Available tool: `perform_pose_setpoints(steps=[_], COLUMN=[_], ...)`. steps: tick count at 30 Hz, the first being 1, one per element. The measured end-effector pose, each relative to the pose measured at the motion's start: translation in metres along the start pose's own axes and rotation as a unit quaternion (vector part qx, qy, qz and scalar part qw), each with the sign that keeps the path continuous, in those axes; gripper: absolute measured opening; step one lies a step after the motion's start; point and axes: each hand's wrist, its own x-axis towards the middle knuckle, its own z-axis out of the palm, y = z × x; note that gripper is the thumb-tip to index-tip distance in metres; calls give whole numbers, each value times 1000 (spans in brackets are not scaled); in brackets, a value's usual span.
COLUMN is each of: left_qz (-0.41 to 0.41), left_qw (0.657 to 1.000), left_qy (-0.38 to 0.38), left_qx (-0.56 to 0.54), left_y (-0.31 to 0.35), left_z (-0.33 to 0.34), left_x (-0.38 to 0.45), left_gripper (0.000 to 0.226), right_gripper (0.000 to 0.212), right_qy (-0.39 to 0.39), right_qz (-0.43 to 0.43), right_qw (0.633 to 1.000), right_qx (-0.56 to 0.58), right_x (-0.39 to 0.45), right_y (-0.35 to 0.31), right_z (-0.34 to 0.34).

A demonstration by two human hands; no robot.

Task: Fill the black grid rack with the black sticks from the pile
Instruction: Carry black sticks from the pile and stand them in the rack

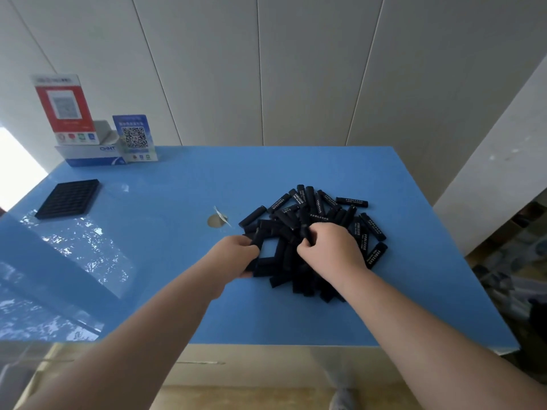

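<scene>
A pile of black sticks (pixel 322 214) with white lettering lies on the blue table (pixel 165 291), right of centre. My left hand (pixel 233 255) rests at the pile's left edge with its fingers closed around black sticks. My right hand (pixel 328 247) sits on the middle of the pile, fingers pinched on a black stick (pixel 305 229) that stands up between them. The black grid rack (pixel 68 199) lies flat at the far left of the table, well apart from both hands; its cells look empty.
Two QR-code signs (pixel 63 109) and a white and blue box (pixel 88 155) stand at the table's back left corner. A round hole with a paper scrap (pixel 217 220) sits between rack and pile. White wall panels rise behind; the near table edge is close.
</scene>
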Motion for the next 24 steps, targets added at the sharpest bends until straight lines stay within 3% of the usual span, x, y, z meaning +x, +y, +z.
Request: perform_pose_setpoints(steps=[4,8,13,17,20,24], left_qz=[24,51,80,104,120,104], left_qw=[993,979,966,959,959,969], left_qy=[-56,-90,-121,-120,-97,-32], left_qx=[-104,-178,-212,-235,-237,-223], left_y=[-7,-6,-3,-2,-4,-7], left_z=[-1,2,7,16,21,26], left_x=[-10,-25,-47,-67,-84,-110], left_gripper=[22,16,17,16,15,17], right_gripper=[19,12,2,10,17,25], right_qy=[17,-46,-68,-104,-149,-224], right_qz=[93,194,227,234,225,200], right_qw=[972,859,741,659,631,645], right_qx=[213,471,628,707,728,702], right_x=[-3,-21,-49,-66,-76,-90], right_y=[-8,-10,-11,-14,-15,-16], right_z=[-18,-37,-50,-56,-57,-57])
